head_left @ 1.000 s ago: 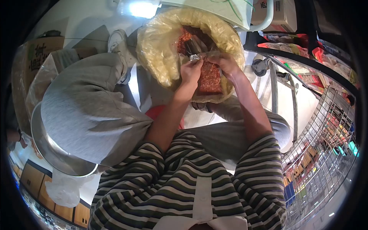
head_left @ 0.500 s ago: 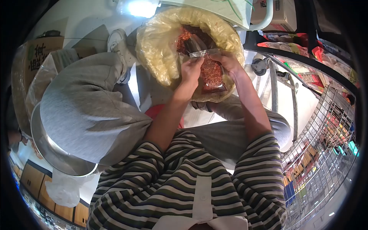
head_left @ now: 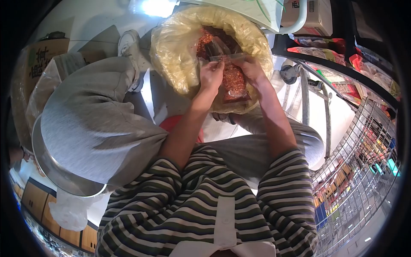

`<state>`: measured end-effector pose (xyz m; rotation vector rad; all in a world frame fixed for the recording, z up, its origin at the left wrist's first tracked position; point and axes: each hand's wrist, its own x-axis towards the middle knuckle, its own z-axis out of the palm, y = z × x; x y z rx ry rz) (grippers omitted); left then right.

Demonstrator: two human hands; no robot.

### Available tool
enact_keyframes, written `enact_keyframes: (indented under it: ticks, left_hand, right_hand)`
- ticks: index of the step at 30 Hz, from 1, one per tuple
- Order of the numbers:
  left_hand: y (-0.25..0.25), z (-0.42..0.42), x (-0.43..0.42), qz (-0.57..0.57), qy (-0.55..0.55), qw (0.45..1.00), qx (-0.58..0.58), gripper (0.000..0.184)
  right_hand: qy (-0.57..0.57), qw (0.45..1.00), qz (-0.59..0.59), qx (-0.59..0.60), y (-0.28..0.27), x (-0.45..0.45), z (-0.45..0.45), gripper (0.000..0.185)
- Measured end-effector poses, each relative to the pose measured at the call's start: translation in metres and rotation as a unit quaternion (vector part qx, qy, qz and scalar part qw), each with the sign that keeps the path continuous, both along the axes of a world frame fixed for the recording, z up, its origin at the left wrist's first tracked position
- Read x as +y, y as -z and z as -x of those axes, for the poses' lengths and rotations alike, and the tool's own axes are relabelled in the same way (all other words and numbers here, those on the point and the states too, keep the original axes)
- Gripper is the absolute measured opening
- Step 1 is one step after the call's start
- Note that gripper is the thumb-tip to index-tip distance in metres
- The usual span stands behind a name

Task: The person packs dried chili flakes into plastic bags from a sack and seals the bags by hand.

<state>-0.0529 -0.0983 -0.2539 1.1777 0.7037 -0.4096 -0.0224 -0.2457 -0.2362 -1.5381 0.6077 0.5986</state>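
Observation:
A clear plastic bag of red chili flakes [head_left: 234, 83] hangs upright between my hands, over the near part of a container lined with a yellow plastic bag [head_left: 171, 49]. My left hand [head_left: 211, 76] is closed, pinching the top left edge of the clear bag. At its top right edge, my right hand [head_left: 251, 69] is closed on the plastic too. Just beyond the bag's top lies a dark, see-through scoop-like piece [head_left: 216, 47], partly hidden by the bag. More loose chili flakes [head_left: 204, 37] show in the liner behind it.
A metal wire cart [head_left: 355, 171] stands at the right, below a shelf with packaged goods [head_left: 368, 68]. Cardboard boxes [head_left: 47, 60] are at the left, near a round metal-rimmed basin [head_left: 68, 180]. Something red [head_left: 171, 123] lies under my arms.
The bag's top edge has tilted and no longer shows a bright flat strip. My hands have shifted only slightly, still pinching it.

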Motion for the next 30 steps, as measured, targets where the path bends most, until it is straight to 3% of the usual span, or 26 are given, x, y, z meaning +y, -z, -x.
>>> enact_keyframes:
  ticks: [5,7,11,13,16,18,21,25,28,30]
  left_hand:
    - [0.009,0.003,0.002,-0.017,0.024,1.000,0.003,0.015]
    - [0.008,0.001,-0.001,-0.019,0.019,1.000,0.004,0.015]
    - [0.011,0.003,-0.007,-0.026,-0.061,0.997,-0.049,0.012]
    - [0.013,0.004,-0.005,-0.020,-0.075,0.994,-0.071,0.011]
    - [0.011,0.002,-0.004,-0.070,-0.035,0.992,-0.097,0.017]
    - [0.003,0.000,-0.003,-0.220,0.000,0.948,-0.230,0.017]
    - [-0.006,-0.002,-0.002,-0.256,0.038,0.932,-0.253,0.018]
    - [-0.015,-0.002,0.000,-0.230,0.063,0.938,-0.252,0.019]
    - [-0.016,0.003,0.001,-0.238,0.088,0.944,-0.209,0.022]
    - [-0.016,0.008,0.003,-0.201,0.101,0.963,-0.149,0.023]
  right_hand:
    - [-0.034,0.999,-0.015,-0.005,-0.011,0.008,-0.002,0.016]
    - [0.033,0.999,-0.001,0.022,-0.013,0.011,-0.002,0.016]
    - [0.023,1.000,0.013,0.015,-0.005,0.011,-0.001,0.011]
    - [0.077,0.995,-0.066,-0.005,-0.002,0.011,0.001,0.011]
    - [0.087,0.991,-0.100,-0.009,-0.004,0.009,0.004,0.010]
    - [0.098,0.989,-0.105,-0.026,-0.008,0.009,0.006,0.009]
    - [0.090,0.991,-0.077,-0.061,-0.028,0.017,0.007,0.008]
    - [0.064,0.996,0.001,-0.060,-0.044,0.016,0.010,0.008]
    - [0.028,0.991,0.062,-0.115,-0.030,0.017,0.019,0.009]
    - [0.023,0.995,0.056,-0.076,-0.033,0.018,0.019,0.009]
